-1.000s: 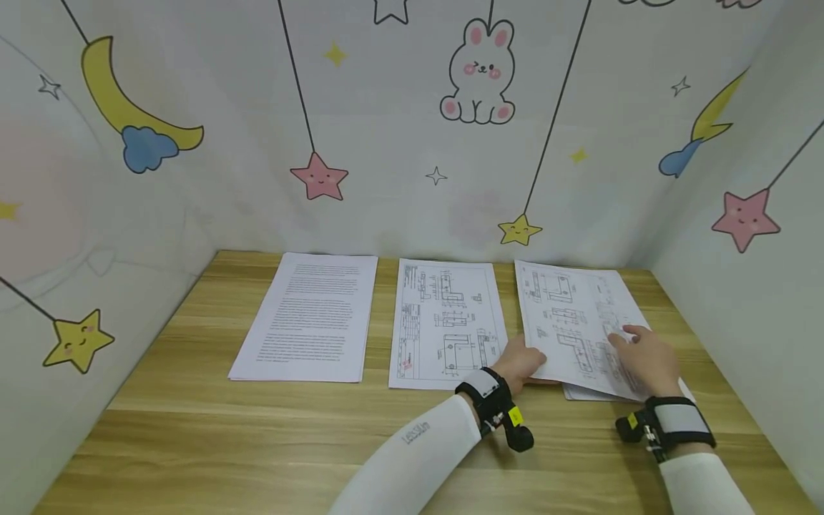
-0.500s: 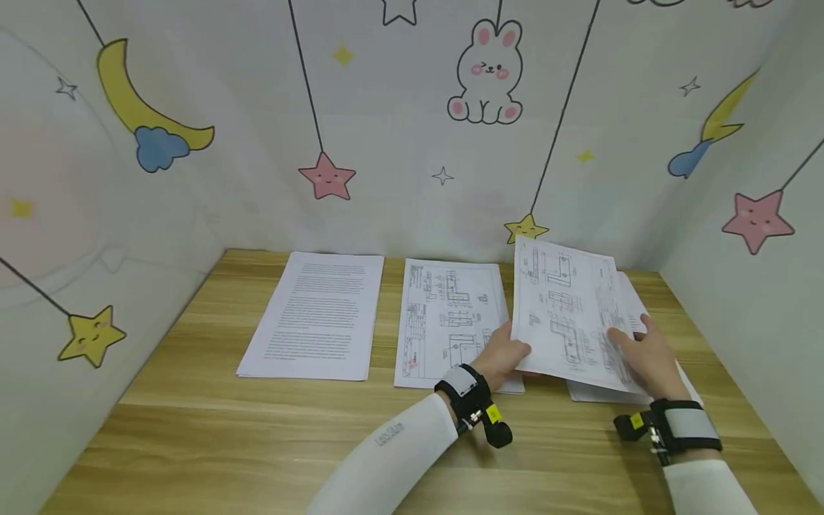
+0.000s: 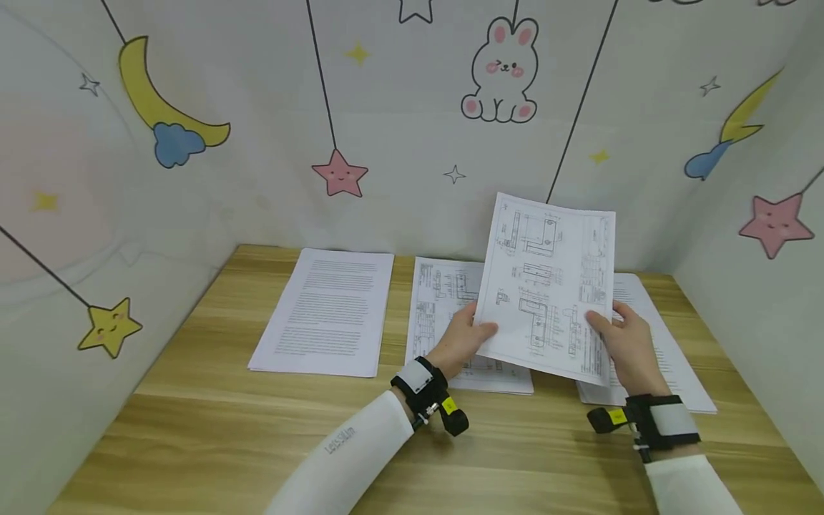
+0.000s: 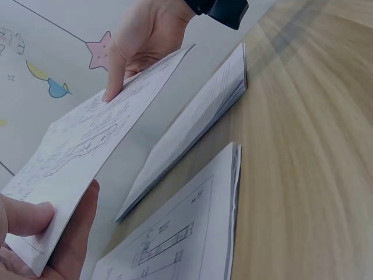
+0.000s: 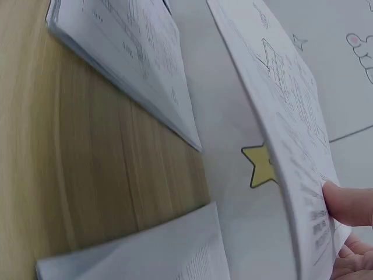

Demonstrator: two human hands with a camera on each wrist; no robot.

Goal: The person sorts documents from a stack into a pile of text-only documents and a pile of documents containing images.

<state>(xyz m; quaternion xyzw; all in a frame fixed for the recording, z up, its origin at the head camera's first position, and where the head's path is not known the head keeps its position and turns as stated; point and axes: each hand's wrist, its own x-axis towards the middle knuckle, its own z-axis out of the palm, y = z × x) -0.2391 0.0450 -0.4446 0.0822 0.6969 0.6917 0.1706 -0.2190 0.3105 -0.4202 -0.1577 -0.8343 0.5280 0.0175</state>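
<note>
A sheet of paper printed with technical drawings (image 3: 547,286) is held up off the table, tilted toward the head camera. My left hand (image 3: 455,342) pinches its lower left edge, thumb on the printed face and fingers behind. At the right edge my right hand (image 3: 627,347) grips it the same way, as the left wrist view also shows. Below and behind the sheet lies the middle stack of drawings (image 3: 428,336), partly covered by it. To the right, partly hidden by the sheet and my right hand, is a stack of text pages (image 3: 676,365).
Another stack of text pages (image 3: 325,315) lies at the left on the wooden table (image 3: 212,436). A white fabric wall with cartoon prints (image 3: 399,107) closes off the back and both sides.
Both hands have lifted the drawing sheet off the right stack and carried it up and left, in front of the middle stack. Text pages now show on the right stack.
</note>
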